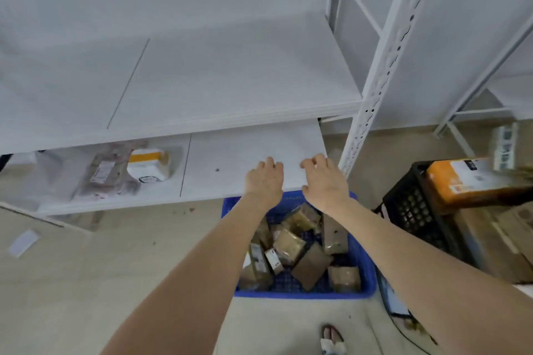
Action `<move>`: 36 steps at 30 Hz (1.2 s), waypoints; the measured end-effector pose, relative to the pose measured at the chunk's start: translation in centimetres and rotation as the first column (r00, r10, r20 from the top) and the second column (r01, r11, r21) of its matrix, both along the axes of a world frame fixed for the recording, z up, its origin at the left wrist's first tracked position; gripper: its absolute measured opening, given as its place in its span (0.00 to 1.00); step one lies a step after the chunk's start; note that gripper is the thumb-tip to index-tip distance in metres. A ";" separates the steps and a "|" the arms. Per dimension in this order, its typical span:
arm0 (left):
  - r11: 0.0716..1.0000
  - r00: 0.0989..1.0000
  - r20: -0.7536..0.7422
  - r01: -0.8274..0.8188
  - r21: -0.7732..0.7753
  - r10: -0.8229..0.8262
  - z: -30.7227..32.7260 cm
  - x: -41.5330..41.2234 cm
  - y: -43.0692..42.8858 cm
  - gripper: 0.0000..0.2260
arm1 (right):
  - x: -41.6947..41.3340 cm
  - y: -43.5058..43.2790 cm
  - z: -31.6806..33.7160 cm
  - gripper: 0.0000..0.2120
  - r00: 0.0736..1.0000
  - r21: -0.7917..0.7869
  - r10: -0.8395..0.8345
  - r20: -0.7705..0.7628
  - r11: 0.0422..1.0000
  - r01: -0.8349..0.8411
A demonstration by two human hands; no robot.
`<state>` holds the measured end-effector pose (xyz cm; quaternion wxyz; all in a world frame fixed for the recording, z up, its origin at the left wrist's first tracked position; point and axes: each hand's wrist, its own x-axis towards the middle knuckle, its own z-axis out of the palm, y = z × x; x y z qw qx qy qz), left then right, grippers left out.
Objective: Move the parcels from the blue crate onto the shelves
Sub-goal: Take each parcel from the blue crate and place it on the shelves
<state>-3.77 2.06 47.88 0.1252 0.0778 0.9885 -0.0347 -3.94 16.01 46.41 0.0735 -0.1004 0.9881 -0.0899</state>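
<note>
Lower shelf (245,147): bagged parcels (109,173). Floor (115,253): blue crate (302,294).

Smooth matt white shelf boards (230,81) looked like painted metal, white slotted metal upright (383,66) was matt too, blue plastic crate (367,271) showed a slight sheen, brown cardboard parcels (289,245) were dull with shiny tape, black plastic lattice crate (409,210) was matt, clear-plastic-wrapped packets (106,173) glistened.

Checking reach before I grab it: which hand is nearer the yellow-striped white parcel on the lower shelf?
Left. The left hand is at the lower shelf edge, right of the yellow-striped parcel; the right hand is farther right, by the upright post.
</note>
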 end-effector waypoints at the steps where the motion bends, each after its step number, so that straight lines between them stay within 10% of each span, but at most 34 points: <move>1: 1.000 0.999 0.029 -0.022 0.013 0.022 -1.7 -0.2 0.7 0.20 | -0.5 1.0 -1.6 0.23 1.000 0.009 0.005 0.028 1.000 -0.005; 15: 0.844 0.772 0.527 -0.507 0.174 0.355 -32.3 -1.7 -1.5 0.18 | -3.0 0.4 -32.9 0.32 0.762 -0.026 -0.125 0.635 0.983 0.183; 25: 0.310 0.405 0.777 -0.908 0.281 0.481 -53.5 -2.3 -2.5 0.35 | -5.9 -1.7 -54.0 0.49 0.493 -0.051 -0.282 0.823 0.828 0.558; 30: 0.011 0.214 0.877 -0.973 0.233 0.431 -57.0 -2.7 -1.9 0.43 | -6.6 -2.9 -55.1 0.28 0.228 -0.046 -0.228 0.947 0.604 0.795; 36: -0.210 0.067 0.834 -0.954 0.214 0.548 -54.9 -1.5 -3.6 0.57 | -6.1 -3.0 -50.3 0.13 0.174 -0.065 -0.172 0.970 0.502 0.862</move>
